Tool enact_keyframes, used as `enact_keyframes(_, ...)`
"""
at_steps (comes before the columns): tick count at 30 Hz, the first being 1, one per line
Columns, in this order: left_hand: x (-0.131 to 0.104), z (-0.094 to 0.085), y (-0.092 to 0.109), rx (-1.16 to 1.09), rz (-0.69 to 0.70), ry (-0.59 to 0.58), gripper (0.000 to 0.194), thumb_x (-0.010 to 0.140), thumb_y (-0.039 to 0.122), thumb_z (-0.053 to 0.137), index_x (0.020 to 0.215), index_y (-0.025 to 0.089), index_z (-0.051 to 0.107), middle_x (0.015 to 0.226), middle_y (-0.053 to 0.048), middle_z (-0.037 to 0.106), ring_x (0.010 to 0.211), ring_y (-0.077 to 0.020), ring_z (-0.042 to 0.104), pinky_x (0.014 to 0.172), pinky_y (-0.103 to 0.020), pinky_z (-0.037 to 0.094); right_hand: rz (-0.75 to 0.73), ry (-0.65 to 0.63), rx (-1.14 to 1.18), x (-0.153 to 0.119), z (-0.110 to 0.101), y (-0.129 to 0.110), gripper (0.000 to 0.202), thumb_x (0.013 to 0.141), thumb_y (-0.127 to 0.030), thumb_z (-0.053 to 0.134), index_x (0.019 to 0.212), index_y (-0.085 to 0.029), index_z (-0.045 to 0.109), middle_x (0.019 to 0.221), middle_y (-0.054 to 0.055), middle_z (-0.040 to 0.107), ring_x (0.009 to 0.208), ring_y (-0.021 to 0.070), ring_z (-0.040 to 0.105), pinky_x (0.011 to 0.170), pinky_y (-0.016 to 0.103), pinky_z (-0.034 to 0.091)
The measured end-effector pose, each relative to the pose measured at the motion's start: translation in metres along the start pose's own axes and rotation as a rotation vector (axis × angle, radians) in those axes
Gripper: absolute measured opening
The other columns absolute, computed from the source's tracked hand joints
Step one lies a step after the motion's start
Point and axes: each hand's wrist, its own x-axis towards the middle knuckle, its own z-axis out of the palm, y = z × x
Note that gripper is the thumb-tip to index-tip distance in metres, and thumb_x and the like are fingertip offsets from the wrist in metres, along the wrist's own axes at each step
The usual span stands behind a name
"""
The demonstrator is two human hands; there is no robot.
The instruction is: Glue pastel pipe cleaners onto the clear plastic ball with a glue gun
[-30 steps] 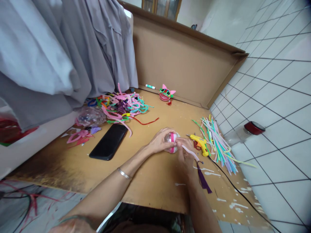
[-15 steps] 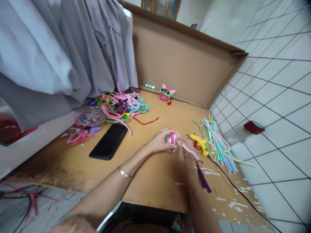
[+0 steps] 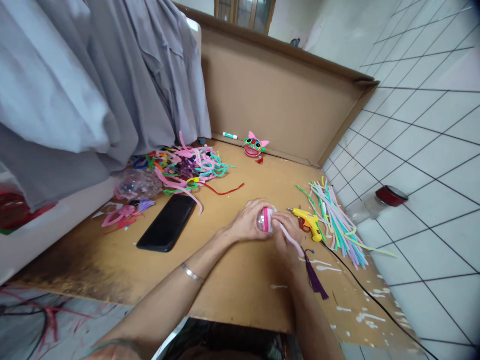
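My left hand [image 3: 248,220] is wrapped round a clear plastic ball [image 3: 261,223] with a bright pink band about its middle. Against the ball's right side, my right hand [image 3: 288,235] pinches a pale pink pipe cleaner [image 3: 291,239], whose loose end trails down to the right. Part of the pipe cleaner appears to lie along the band; the fingers hide exactly where it touches. Just right of my right hand lies a yellow glue gun [image 3: 309,220], nozzle pointing left. A purple tassel [image 3: 315,280] rests beside my right wrist.
Pastel pipe cleaners [image 3: 339,225] lie in a bundle at the right. A black phone [image 3: 167,223] is left of my arms, near a tangled pile of pipe cleaners [image 3: 191,165]. A decorated cat-like head [image 3: 254,145] and a marker [image 3: 230,135] sit by the cardboard wall [image 3: 277,95].
The ball has turned slightly in my left hand. My right hand has shifted a little along it, and the pipe cleaner's loose end hangs closer to my wrist.
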Motion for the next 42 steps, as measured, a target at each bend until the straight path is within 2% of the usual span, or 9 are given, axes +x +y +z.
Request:
enact_keyframes(3, 0.002, 0.0, -0.002, -0.091, -0.103, 0.044, 0.064, 0.054, 0.024, 0.081, 0.112, 0.021, 0.055, 0.116, -0.009, 0.062, 0.11, -0.0274, 0.061, 0.101, -0.043, 0.049, 0.005, -0.019, -0.031, 0.0, 0.001, -0.001, 0.018, 0.089, -0.025, 0.06, 0.106, -0.021, 0.066, 0.099, 0.008, 0.071, 0.092, 0.021, 0.067, 0.082, 0.037, 0.055)
enact_keyframes(7, 0.003, -0.003, 0.002, -0.304, -0.285, 0.007, 0.068, 0.051, 0.022, 0.082, 0.112, 0.019, 0.053, 0.105, -0.004, 0.064, 0.094, -0.0212, 0.063, 0.088, -0.035, 0.053, 0.023, -0.002, -0.022, 0.0, 0.002, -0.006, 0.027, 0.089, -0.025, 0.058, 0.115, -0.022, 0.062, 0.105, 0.009, 0.068, 0.097, 0.0219, 0.065, 0.083, 0.038, 0.055)
enact_keyframes(10, 0.003, -0.006, 0.008, -0.402, -0.327, -0.024, 0.062, 0.054, 0.022, 0.08, 0.109, 0.018, 0.052, 0.097, -0.001, 0.064, 0.085, -0.0173, 0.062, 0.08, -0.03, 0.053, 0.044, 0.018, -0.033, 0.0, 0.002, -0.007, 0.025, 0.09, -0.022, 0.055, 0.113, -0.022, 0.061, 0.102, 0.009, 0.067, 0.095, 0.0213, 0.064, 0.081, 0.038, 0.054)
enact_keyframes(14, 0.003, -0.007, 0.01, -0.371, -0.342, -0.027, 0.059, 0.057, 0.027, 0.08, 0.108, 0.018, 0.052, 0.091, 0.001, 0.063, 0.08, -0.0156, 0.061, 0.076, -0.028, 0.053, 0.047, 0.077, -0.059, 0.0, 0.002, -0.005, 0.023, 0.09, -0.021, 0.054, 0.111, -0.022, 0.063, 0.096, 0.007, 0.067, 0.087, 0.0198, 0.063, 0.077, 0.035, 0.054)
enact_keyframes(18, 0.003, -0.007, 0.008, -0.223, -0.318, -0.002, 0.062, 0.056, 0.03, 0.08, 0.111, 0.019, 0.054, 0.097, -0.002, 0.064, 0.089, -0.0198, 0.063, 0.082, -0.033, 0.053, -0.004, 0.135, -0.137, -0.001, 0.003, -0.004, 0.019, 0.087, -0.025, 0.06, 0.105, -0.022, 0.062, 0.083, 0.004, 0.064, 0.074, 0.018, 0.061, 0.069, 0.032, 0.052)
enact_keyframes(24, 0.0, -0.004, 0.008, -0.046, -0.127, 0.011, 0.057, 0.06, 0.028, 0.076, 0.112, 0.018, 0.055, 0.113, -0.01, 0.063, 0.106, -0.0278, 0.063, 0.097, -0.042, 0.051, -0.102, 0.136, -0.243, -0.006, 0.004, -0.005, 0.013, 0.087, -0.027, 0.064, 0.098, -0.02, 0.06, 0.076, 0.004, 0.062, 0.068, 0.0167, 0.057, 0.062, 0.03, 0.047)
enact_keyframes(28, 0.0, -0.004, 0.011, -0.022, -0.114, 0.02, 0.058, 0.06, 0.033, 0.078, 0.112, 0.018, 0.054, 0.114, -0.011, 0.063, 0.109, -0.0285, 0.062, 0.1, -0.042, 0.05, -0.084, 0.136, -0.24, -0.007, 0.004, -0.008, 0.006, 0.091, -0.021, 0.057, 0.087, -0.02, 0.061, 0.07, 0.002, 0.061, 0.062, 0.0152, 0.056, 0.059, 0.029, 0.045)
enact_keyframes(36, 0.0, -0.005, 0.013, -0.011, -0.112, 0.004, 0.057, 0.061, 0.031, 0.077, 0.112, 0.02, 0.055, 0.116, -0.011, 0.063, 0.11, -0.0281, 0.062, 0.099, -0.041, 0.05, 0.019, 0.153, -0.214, -0.003, 0.003, -0.013, 0.004, 0.09, -0.022, 0.06, 0.093, -0.02, 0.062, 0.076, 0.003, 0.063, 0.066, 0.0144, 0.059, 0.059, 0.026, 0.048)
enact_keyframes(42, -0.001, -0.004, 0.013, -0.008, -0.105, 0.005, 0.058, 0.059, 0.031, 0.078, 0.112, 0.018, 0.055, 0.116, -0.012, 0.063, 0.108, -0.0285, 0.062, 0.098, -0.042, 0.05, 0.068, 0.12, -0.222, -0.006, 0.004, -0.015, 0.015, 0.094, -0.024, 0.054, 0.085, -0.019, 0.065, 0.071, 0.003, 0.065, 0.063, 0.0141, 0.06, 0.06, 0.026, 0.048)
